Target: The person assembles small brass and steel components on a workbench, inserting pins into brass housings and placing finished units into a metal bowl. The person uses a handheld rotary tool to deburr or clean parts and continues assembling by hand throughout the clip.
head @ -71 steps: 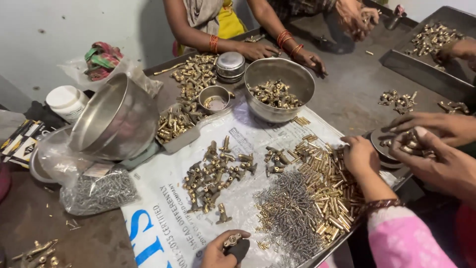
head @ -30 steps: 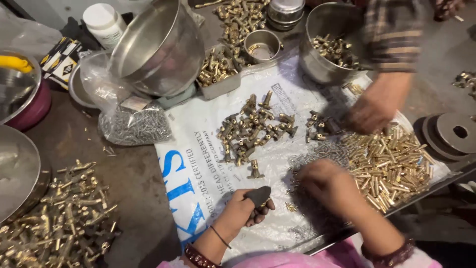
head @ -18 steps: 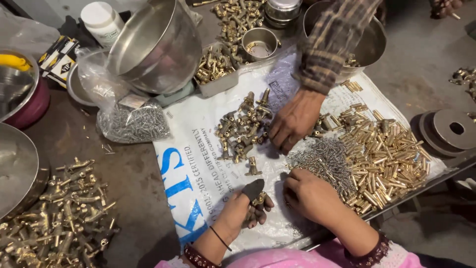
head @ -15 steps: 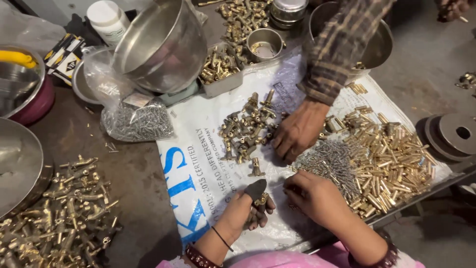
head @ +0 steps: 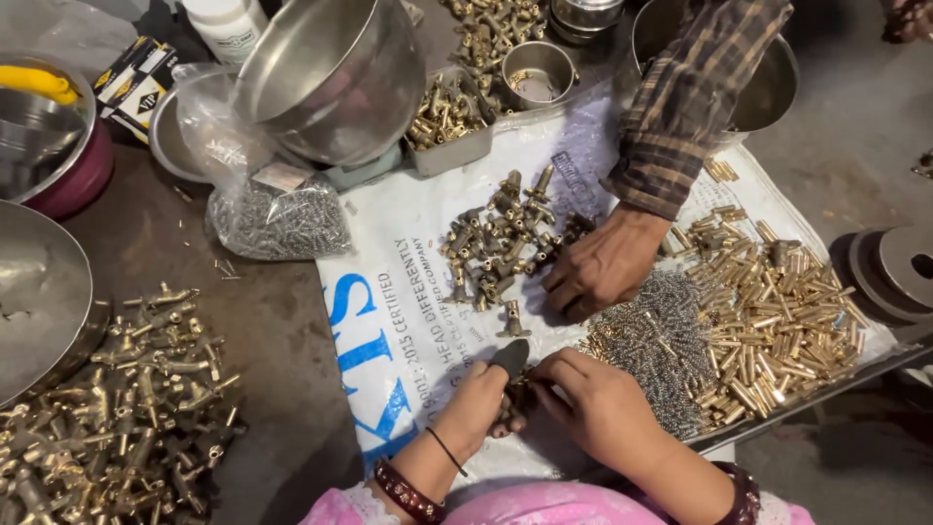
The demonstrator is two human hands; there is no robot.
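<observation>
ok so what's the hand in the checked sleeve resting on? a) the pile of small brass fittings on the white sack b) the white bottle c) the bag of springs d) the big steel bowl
a: the hand in the checked sleeve lies at the edge of the brass fittings heaped on the white sack, well apart from the big steel bowl.

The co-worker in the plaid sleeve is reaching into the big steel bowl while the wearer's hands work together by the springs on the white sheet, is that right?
Not quite. The head view shows the co-worker's hand resting on the white sheet beside the loose brass fittings, not in the steel bowl. The left hand and right hand do meet by the springs.
</observation>
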